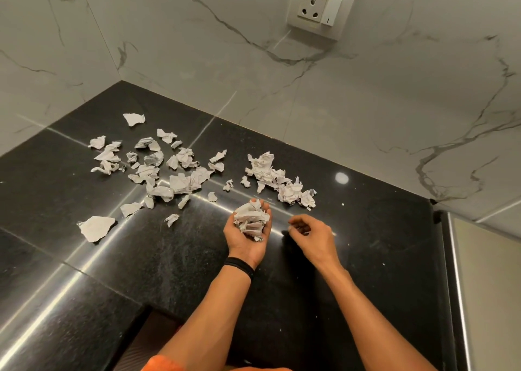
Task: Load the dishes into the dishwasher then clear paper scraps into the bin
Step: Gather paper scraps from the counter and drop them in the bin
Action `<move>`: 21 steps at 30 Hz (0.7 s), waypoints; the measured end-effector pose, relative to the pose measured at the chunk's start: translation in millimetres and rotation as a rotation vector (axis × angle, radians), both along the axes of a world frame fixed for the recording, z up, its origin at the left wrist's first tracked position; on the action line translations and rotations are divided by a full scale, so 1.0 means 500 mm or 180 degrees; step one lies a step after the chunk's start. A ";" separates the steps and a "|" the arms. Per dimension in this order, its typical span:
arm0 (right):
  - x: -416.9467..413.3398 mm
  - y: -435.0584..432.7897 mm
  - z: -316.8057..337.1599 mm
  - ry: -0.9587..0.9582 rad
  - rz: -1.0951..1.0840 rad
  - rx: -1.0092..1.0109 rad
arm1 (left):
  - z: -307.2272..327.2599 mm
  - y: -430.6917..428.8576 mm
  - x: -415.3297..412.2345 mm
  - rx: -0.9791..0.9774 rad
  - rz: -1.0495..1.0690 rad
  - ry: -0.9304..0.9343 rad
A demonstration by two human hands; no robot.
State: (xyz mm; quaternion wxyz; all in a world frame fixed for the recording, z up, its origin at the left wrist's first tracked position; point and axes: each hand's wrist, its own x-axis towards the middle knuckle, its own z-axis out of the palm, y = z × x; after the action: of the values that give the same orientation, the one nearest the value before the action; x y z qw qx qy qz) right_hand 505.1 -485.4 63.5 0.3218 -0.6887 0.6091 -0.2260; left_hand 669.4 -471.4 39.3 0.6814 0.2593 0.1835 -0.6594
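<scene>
Black counter [366,272], scraps [180,180] scattered far left; left hand [239,243] cups a wad [251,219] for binning, right hand [313,233] curled beside it, contents unclear.

The wad of scraps [251,219] hides the palm of my left hand [243,243], whether my right hand [313,235] pinches anything is too small to tell, and the table [183,258] runs off the left edge.
</scene>
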 end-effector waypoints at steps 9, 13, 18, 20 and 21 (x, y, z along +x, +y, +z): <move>0.078 0.065 0.035 -0.1376 0.0364 -0.0239 | -0.009 -0.007 -0.018 -0.0175 -0.0066 -0.0003; 0.083 0.072 0.038 -0.2024 -0.0451 -0.0081 | 0.001 0.006 -0.017 -0.0246 -0.0131 0.0017; 0.121 0.090 0.066 -0.2942 -0.0856 0.0354 | 0.031 0.047 -0.032 -0.0346 -0.0074 0.0072; 0.142 0.103 0.080 -0.3263 -0.0835 0.0588 | 0.043 0.072 -0.037 -0.0416 -0.0020 0.0055; 0.152 0.110 0.084 -0.3312 -0.0796 0.0672 | 0.051 0.086 -0.039 -0.0430 0.0018 0.0018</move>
State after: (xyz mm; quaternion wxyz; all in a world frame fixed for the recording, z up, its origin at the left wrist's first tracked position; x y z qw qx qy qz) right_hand 581.0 -430.4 105.5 0.6188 -0.3722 0.4662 -0.5111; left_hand 649.8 -428.3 64.7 0.6987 0.2103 0.1412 -0.6691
